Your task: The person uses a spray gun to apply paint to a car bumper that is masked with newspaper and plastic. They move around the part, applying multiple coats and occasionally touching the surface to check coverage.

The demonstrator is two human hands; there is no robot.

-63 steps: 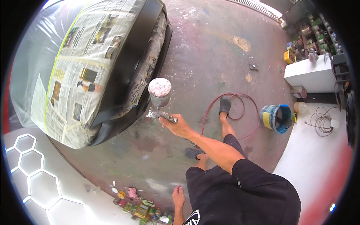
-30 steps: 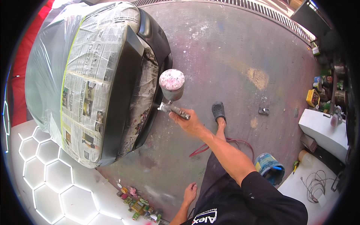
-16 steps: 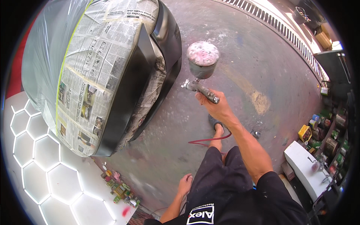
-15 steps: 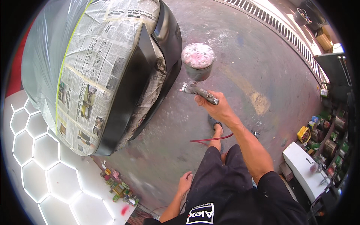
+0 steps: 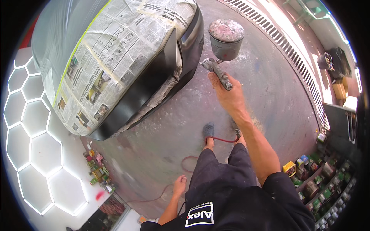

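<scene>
My right hand (image 5: 231,96) is closed around the handle of a spray gun (image 5: 218,72), whose grey cup (image 5: 226,49) sits on top under a paint-spattered pink and white lid. The gun's nozzle points left, close to the black bumper (image 5: 140,102) of a car but apart from it. Newspaper (image 5: 111,54) held with tape covers the panel above the bumper. More paper fills the bumper's opening. My left hand (image 5: 180,185) hangs low beside my thigh, with loosely bent fingers and no object visible in it.
A clear plastic sheet (image 5: 63,38) drapes the car behind yellow-green tape. A red hose (image 5: 223,139) passes my legs and trails over the paint-stained floor (image 5: 154,154). Paint cans (image 5: 310,188) crowd the lower right; more stand by the hexagon-light wall (image 5: 32,142). A floor grate (image 5: 283,42) curves along the right.
My right hand and the spray gun have moved up and to the right in view. The car has shifted and turned in the picture as my view moved. My feet stand differently.
</scene>
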